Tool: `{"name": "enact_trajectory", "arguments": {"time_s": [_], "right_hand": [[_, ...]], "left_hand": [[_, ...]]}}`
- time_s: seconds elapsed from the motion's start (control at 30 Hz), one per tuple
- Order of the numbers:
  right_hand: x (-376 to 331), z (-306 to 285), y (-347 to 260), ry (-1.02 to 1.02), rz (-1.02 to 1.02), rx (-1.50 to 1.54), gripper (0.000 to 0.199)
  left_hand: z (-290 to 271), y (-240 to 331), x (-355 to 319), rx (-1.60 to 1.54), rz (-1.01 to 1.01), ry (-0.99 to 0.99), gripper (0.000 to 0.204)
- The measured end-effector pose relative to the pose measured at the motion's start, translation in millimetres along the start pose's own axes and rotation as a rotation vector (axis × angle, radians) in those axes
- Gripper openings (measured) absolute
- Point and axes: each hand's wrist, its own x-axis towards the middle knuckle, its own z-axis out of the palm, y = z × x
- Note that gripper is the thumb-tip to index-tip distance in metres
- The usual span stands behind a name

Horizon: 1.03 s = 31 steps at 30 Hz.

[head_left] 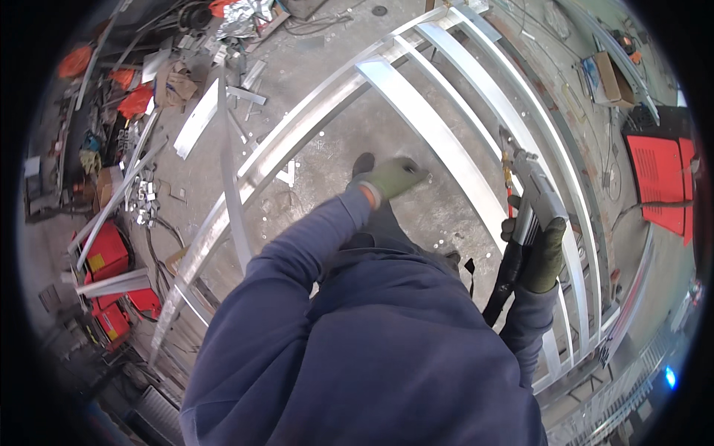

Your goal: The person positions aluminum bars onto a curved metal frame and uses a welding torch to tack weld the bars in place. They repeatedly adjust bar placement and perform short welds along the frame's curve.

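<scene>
- Head view looks straight down on a person in a blue top standing at a long metal frame [446, 141] of pale bars that runs from the upper right to the lower left of the picture.
- Right hand [544, 256], in a green glove, is wrapped tight round the grip of a welding torch [532, 193]; the nozzle points up the frame toward a bar at right of centre, near it, though I cannot tell if it touches.
- A black hose [500, 286] hangs from the torch down past the sleeve.
- Left hand [394, 177], also gloved, reaches out at centre, above the floor between two bars; fingers look loosely bent and hold nothing that I can see.
- Judging by the pose, the step in hand looks like lining the torch up on a joint; the next move would call for a steady tip set close to the seam and a braced stance.
- Containers: a cardboard box [610, 78] sits at the upper right, contents too small to tell; red cases [111, 256] stand at the lower left, shut or turned away.
- Loose metal strips [197, 119] and orange rags [134, 100] litter the upper left.
</scene>
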Motion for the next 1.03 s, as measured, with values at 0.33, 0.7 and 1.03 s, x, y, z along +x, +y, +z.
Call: {"name": "enact_trajectory", "arguments": {"time_s": [0.33,0.7,1.03], "right_hand": [[195,101,-136,-0.451,-0.336,0.577,0.109],[245,187,95,0.076,-0.037,0.871,0.102],[261,225,174,0.233,0.289,0.868,0.102]], "left_hand": [[-76,60,-22,-0.548,0.468,-0.274,0.053],[-170,-3,-112,-0.298,-0.017,-0.194,0.055],[-150,-61,-112,-0.429,-0.151,-0.197,0.054]]}}
